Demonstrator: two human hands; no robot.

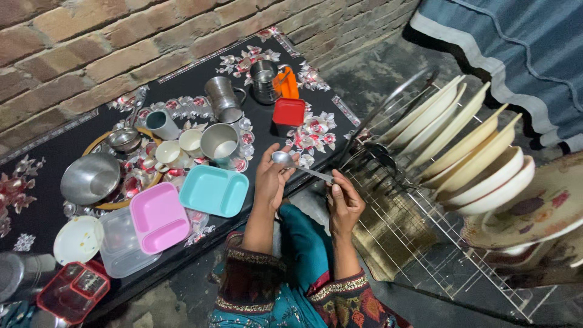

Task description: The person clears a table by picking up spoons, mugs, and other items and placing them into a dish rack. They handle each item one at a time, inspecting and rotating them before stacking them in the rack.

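Holding a steel spoon (297,165) between both hands: your left hand (271,179) pinches its bowl, right hand (344,203) pinches the handle. Teal tray (214,191) sits left on the worktop (73,136), dish rack (425,225) right.

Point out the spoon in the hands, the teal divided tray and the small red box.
spoon (284,159), head view, on the bowl of the spoon.
teal divided tray (214,191), head view, on its larger compartment.
small red box (288,112), head view, on the middle of its top.
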